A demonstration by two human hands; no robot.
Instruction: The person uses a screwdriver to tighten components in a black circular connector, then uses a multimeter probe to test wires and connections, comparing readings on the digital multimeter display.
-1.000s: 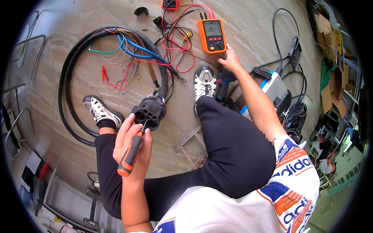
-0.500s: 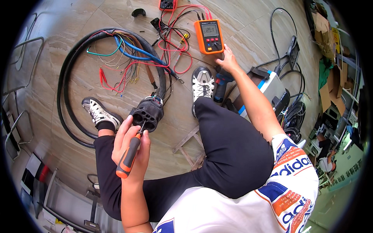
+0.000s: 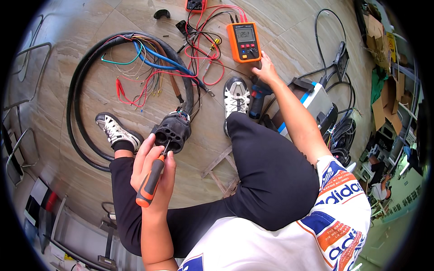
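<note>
My left hand is closed round an orange and grey screwdriver, its thin shaft pointing away from me. The shaft's end meets the face of a black round multi-hole plug connector; whether it sits inside a hole I cannot tell. My right hand reaches out with thumb and fingers apart, its fingertips at the lower right corner of an orange handheld meter. The meter's display is lit, and red and black leads run from its top. A thick black cable loops back from the connector.
Loose coloured wires and tangled test leads lie on the tiled floor. A second red meter is at the far edge. By my right foot lies a cordless drill, beside a grey case. A wooden frame is between my legs.
The digits on the meter's display look different. The meter and both hands have shifted only very slightly; the screwdriver stays at the connector.
</note>
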